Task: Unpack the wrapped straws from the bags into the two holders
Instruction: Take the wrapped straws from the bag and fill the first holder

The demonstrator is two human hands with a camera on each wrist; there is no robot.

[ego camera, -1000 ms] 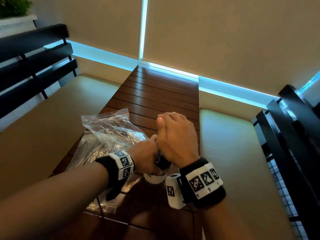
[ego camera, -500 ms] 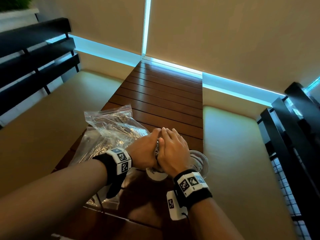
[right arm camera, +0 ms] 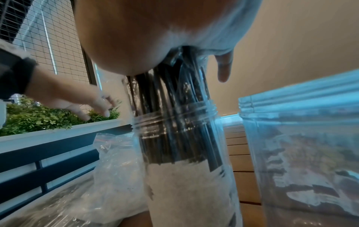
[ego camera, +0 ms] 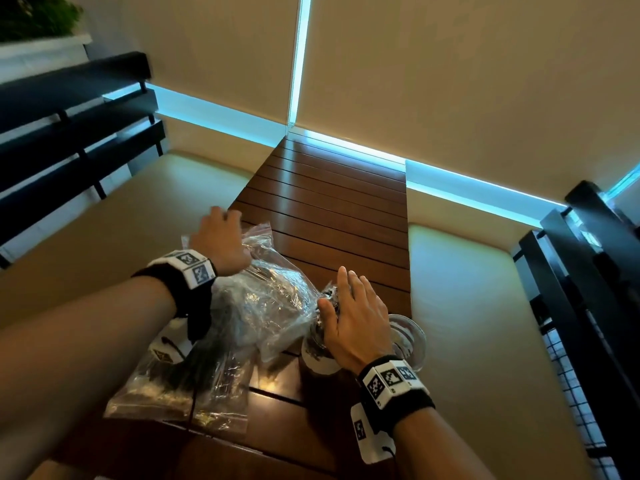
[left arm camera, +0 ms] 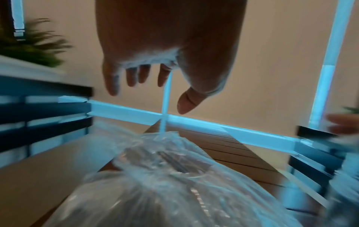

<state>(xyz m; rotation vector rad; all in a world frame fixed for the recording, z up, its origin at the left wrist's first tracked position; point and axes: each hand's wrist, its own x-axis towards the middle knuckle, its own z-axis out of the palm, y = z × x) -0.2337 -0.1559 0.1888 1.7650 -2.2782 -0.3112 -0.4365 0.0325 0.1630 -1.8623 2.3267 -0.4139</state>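
Dark wrapped straws (right arm camera: 170, 107) stand bunched in a clear holder (right arm camera: 186, 176) on the wooden table (ego camera: 332, 216). My right hand (ego camera: 349, 306) lies flat on the straw tops (ego camera: 325, 299), fingers straight, palm (right arm camera: 155, 30) pressing down. A second clear holder (ego camera: 410, 341) stands just right of it, seen close in the right wrist view (right arm camera: 301, 153). My left hand (ego camera: 221, 233) hovers with spread fingers (left arm camera: 136, 76) over the far end of a crumpled clear bag (ego camera: 266, 299), holding nothing. More dark straws show inside that bag (left arm camera: 161, 159). Another bag (ego camera: 180, 389) lies nearer me.
Beige cushioned seats (ego camera: 460, 306) flank the narrow slatted table on both sides. Black railings (ego camera: 69, 133) run at the left and at the right (ego camera: 588, 271). A planter with green plants (right arm camera: 38, 119) sits behind the left railing. Blinds close off the far end.
My left hand has let go at the holder and swung left and away to the far end of the bag. My right hand has flattened onto the straw tops.
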